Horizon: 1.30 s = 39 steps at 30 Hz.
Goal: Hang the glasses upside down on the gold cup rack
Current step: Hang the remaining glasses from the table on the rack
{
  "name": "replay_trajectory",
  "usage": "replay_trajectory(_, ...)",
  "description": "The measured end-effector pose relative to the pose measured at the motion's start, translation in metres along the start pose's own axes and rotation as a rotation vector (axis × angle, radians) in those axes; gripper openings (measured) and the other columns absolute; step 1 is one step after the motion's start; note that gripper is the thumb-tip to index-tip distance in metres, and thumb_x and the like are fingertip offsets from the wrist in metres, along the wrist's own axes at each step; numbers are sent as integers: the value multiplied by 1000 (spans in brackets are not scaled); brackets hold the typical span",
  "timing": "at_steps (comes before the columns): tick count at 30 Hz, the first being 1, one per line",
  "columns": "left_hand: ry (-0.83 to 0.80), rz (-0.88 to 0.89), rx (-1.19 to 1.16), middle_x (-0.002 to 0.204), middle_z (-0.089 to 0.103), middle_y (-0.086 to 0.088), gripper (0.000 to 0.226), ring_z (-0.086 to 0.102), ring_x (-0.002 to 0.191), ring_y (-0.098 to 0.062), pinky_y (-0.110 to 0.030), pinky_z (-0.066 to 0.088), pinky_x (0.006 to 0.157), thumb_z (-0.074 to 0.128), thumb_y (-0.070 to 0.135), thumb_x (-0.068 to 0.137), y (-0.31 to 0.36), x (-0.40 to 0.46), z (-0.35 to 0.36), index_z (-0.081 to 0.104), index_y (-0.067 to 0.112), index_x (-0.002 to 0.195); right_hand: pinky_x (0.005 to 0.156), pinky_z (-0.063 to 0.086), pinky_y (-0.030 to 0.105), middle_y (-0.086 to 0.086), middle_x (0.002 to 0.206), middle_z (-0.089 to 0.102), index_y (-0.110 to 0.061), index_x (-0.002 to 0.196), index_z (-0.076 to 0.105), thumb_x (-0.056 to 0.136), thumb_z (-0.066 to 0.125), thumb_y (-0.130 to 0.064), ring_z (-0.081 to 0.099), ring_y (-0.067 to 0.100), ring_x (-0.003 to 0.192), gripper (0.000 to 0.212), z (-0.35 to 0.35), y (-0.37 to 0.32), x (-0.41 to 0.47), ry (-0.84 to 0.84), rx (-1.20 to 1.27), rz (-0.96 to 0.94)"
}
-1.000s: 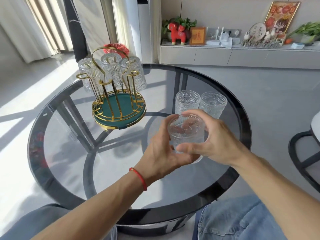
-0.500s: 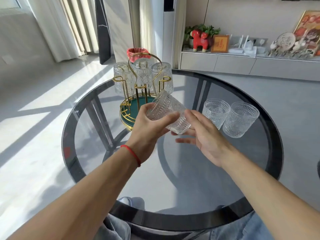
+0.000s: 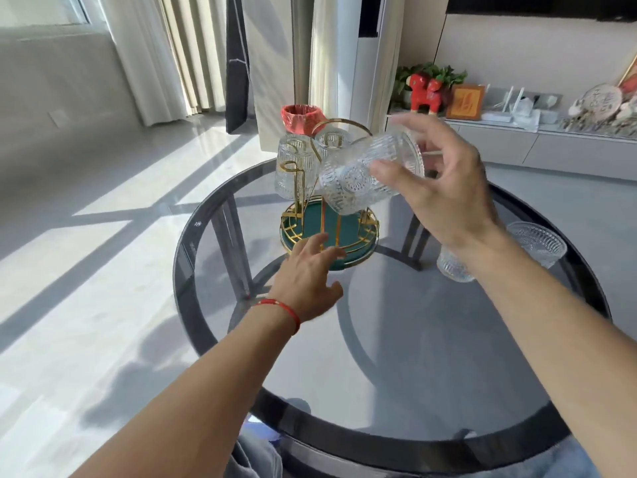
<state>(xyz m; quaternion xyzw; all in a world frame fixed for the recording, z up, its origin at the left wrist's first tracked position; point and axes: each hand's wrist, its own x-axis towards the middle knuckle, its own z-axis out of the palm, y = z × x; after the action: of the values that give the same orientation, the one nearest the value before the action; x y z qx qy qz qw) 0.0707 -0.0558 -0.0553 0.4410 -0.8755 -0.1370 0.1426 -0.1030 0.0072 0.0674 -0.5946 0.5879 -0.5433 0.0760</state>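
Observation:
My right hand (image 3: 443, 188) grips a ribbed clear glass (image 3: 358, 175), tilted on its side in the air just above the gold cup rack (image 3: 300, 215). The rack has a green round base and gold prongs. Two glasses (image 3: 293, 163) hang upside down on its far side; anything further behind the held glass is hidden. My left hand (image 3: 306, 281) is empty, fingers spread, at the rack's near rim. Two more glasses (image 3: 537, 241) stand upright on the table to the right, partly behind my right forearm.
Everything rests on a round smoked-glass table (image 3: 379, 357) with a black rim. A red bin (image 3: 301, 117) stands on the floor behind the rack. A low sideboard (image 3: 551, 146) with ornaments runs along the back right wall.
The glass passed from my left hand to my right, which lifted it over the rack. My left hand let go and dropped to the rack's base.

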Motion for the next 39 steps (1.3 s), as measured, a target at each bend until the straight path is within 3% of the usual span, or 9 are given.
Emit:
replay_trajectory(2,2,-9,29,163,37,-8,54,30,148,-31,-56,41,114,68,25,91,1,2,0,58,24,143,91,49,25,-14,128,60,-26,135,59,82,77,-47,56,5,114,60,21,-16,20,34,-19,-44)
replay_trajectory(10,50,-20,47,153,48,-6,46,41,140,-28,-51,48,105,64,25,92,12,6,-3,63,22,138,84,40,24,8,125,58,-17,131,56,78,80,-39,55,19,110,62,102,-24,55,-5,-159,-19)
replay_trajectory(13,23,-16,106,153,48,-4,47,41,138,-28,-49,48,102,62,27,93,14,5,0,60,24,140,83,33,21,9,127,60,-17,132,57,78,81,-37,55,21,114,62,113,-20,60,-55,-257,-55)
replay_trajectory(19,-72,-36,191,154,41,-7,46,33,141,-30,-51,47,101,62,31,94,14,2,0,57,19,138,73,36,29,7,123,59,-22,126,58,80,78,-41,55,23,103,55,124,-12,59,-201,-470,-75)
replay_trajectory(23,-121,-60,256,157,35,-8,46,28,145,-36,-53,44,104,62,33,93,19,-1,0,59,21,137,71,27,25,9,127,61,-17,127,59,84,77,-40,51,21,101,52,128,-5,56,-280,-479,-34)
replay_trajectory(26,-107,-82,269,150,43,-8,45,34,140,-37,-54,43,102,61,32,92,24,0,-1,60,21,136,73,41,30,7,127,66,-22,129,60,87,73,-48,61,25,101,51,130,-2,52,-275,-502,-28)
replay_trajectory(31,-100,-110,298,140,49,-9,42,40,132,-37,-51,41,99,60,32,91,28,2,1,63,21,131,75,43,33,8,133,64,-22,136,56,94,66,-45,64,31,113,48,129,2,49,-316,-543,-76)
replay_trajectory(35,56,-142,249,127,60,-8,32,52,116,-35,-45,42,91,57,27,87,31,5,1,65,19,117,102,48,42,9,148,57,-16,149,51,100,59,-34,53,32,132,53,119,2,39,-379,-507,-122)
replay_trajectory(39,221,-142,157,110,69,-7,26,58,106,-35,-42,45,84,57,25,84,35,7,-3,69,18,106,109,43,41,9,135,66,-9,129,67,99,59,-18,55,30,129,33,91,10,25,-306,-384,-221)
